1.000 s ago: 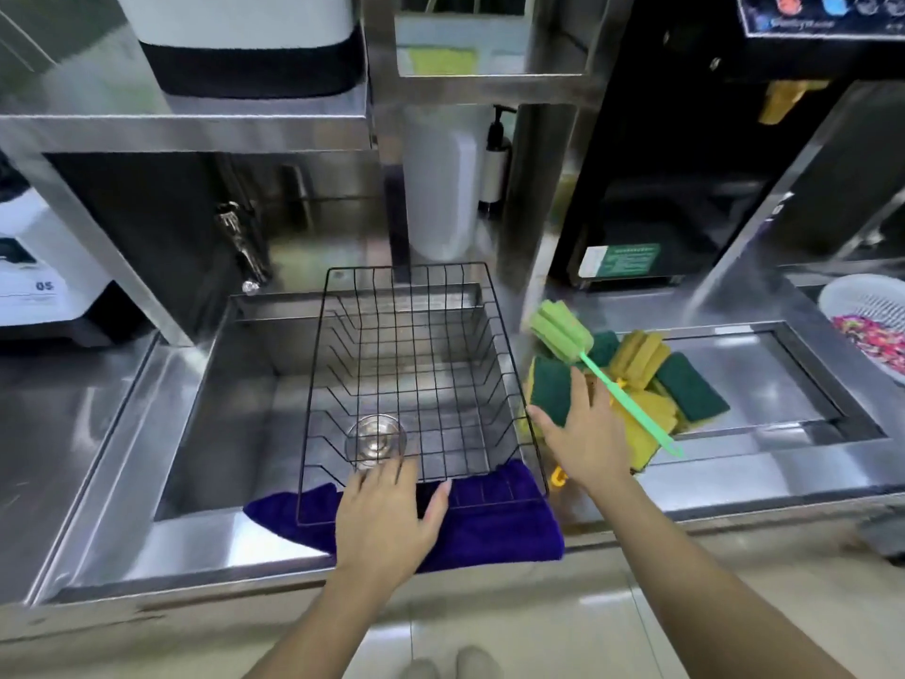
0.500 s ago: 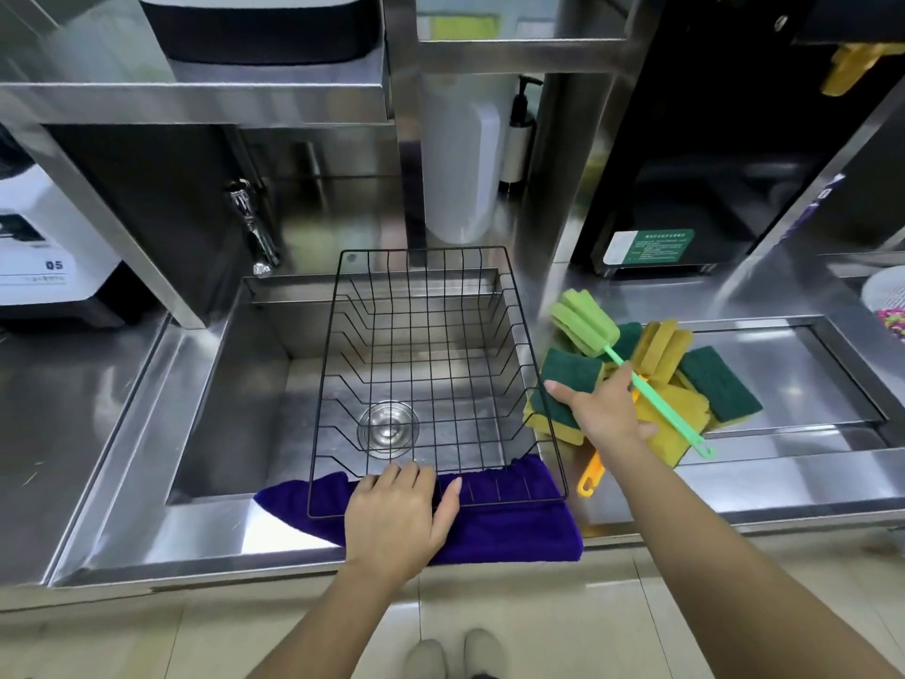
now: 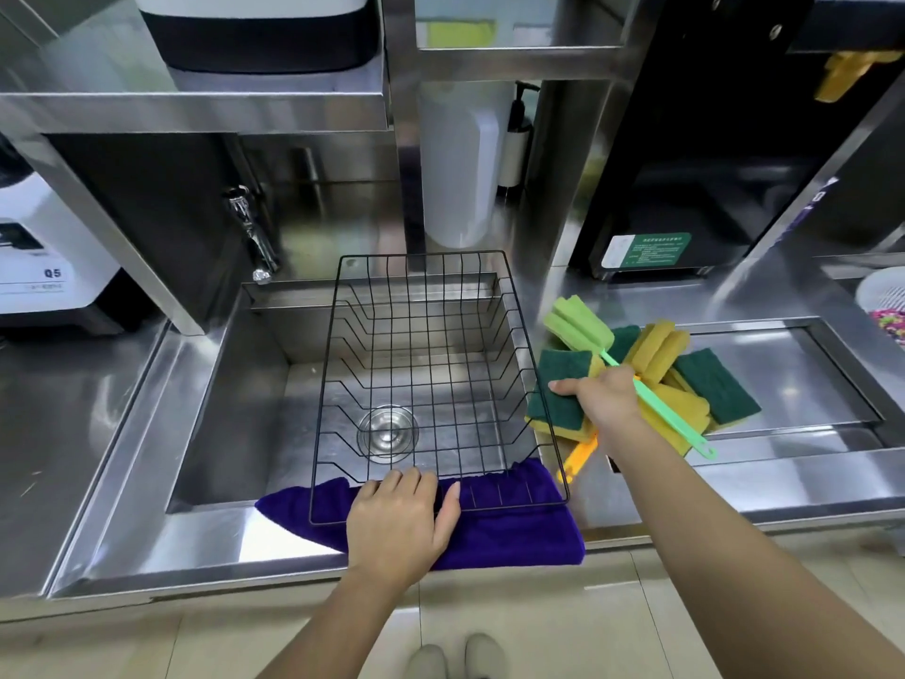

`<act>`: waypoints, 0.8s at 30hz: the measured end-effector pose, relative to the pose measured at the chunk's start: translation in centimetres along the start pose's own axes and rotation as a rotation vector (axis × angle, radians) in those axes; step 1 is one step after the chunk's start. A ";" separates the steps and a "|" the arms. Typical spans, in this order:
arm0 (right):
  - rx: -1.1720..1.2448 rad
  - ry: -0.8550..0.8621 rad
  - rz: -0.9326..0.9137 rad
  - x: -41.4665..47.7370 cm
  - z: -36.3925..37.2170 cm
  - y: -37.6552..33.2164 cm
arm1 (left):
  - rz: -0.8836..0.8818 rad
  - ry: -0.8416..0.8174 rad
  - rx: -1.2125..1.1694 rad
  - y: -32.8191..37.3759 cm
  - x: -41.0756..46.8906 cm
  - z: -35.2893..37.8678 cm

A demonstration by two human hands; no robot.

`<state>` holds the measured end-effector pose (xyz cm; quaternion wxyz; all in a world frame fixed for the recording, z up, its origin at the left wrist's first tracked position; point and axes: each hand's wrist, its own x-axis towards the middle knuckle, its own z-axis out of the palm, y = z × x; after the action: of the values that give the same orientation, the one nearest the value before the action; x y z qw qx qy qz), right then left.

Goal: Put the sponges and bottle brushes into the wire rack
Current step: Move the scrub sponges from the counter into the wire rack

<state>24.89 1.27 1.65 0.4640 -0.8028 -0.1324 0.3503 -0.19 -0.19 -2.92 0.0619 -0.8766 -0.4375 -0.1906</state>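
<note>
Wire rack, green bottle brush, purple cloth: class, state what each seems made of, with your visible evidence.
Wire rack: thin metal wire, apparently black-coated; open welded grid.
Green bottle brush: foam head, porous and blocky; handle probably plastic, smooth and glossy.
Purple cloth: soft textile, perhaps microfibre; matte, fuzzy, folds limply.

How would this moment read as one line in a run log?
left hand: flat on wire rack front rim | right hand: on green-topped sponge, grip unclear | rack: empty | green bottle brush: atop sponge pile

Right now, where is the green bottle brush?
The green bottle brush lies across the sponge pile on the steel counter, right of the wire rack; the right hand rests beside its handle.
</note>
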 end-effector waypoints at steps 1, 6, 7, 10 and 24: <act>-0.008 0.034 -0.042 -0.2 0.0 -0.1 | 0.002 0.004 0.000 0.0 0.0 0.0; -0.094 0.309 -0.424 -1.4 -0.7 -2.1 | 0.002 0.011 -0.011 0.0 0.0 0.1; -0.081 0.338 -0.495 -1.7 -0.8 -2.6 | 0.001 0.012 -0.018 0.0 0.0 0.1; 0.037 0.310 -0.646 -2.4 -0.7 -4.1 | 0.000 0.025 -0.025 0.0 -0.1 0.1; -0.332 -0.642 -0.595 -3.3 9.2 -0.7 | 0.063 0.089 -0.001 -1.0 -0.8 -0.2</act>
<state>16.29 5.86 0.74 0.3449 -0.6443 -0.5482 0.4068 -1.49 -0.23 -3.15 0.0870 -0.8807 -0.4062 -0.2276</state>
